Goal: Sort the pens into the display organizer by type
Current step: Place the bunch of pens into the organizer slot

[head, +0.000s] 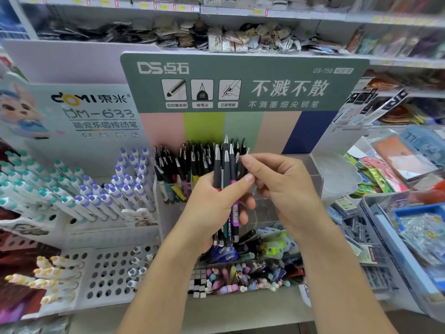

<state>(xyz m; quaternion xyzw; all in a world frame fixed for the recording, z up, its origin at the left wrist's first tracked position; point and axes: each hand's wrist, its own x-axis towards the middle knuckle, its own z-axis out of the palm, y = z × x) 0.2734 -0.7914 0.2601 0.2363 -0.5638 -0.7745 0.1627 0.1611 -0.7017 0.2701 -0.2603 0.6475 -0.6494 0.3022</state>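
Your left hand was clenched around a bundle of pens, held upright in front of the display organizer with the tips pointing up. The pens had matte black grip sections and silver cone tips; lower down, the barrels showed purple, dark green and a trace of red, with white lettering on one and silver ends poking out below your palm. Your right hand was pinching one black pen at the right edge of the bundle, thumb and forefinger closed on it just beside the others.

Behind the bundle, more black-gripped pens stood tips up in the organizer's clear left compartments. The clear compartments to the right, partly hidden by your right hand, looked bare of pens as far as could be seen. The organizer's back card was grey-green above with pink, lime, green, tan and navy stripes below.

To the left stood a white rack of pens with teal and purple caps. Below your wrists lay a clear tray of mixed pens and pastel erasers. Packaged stationery crowded the right side.
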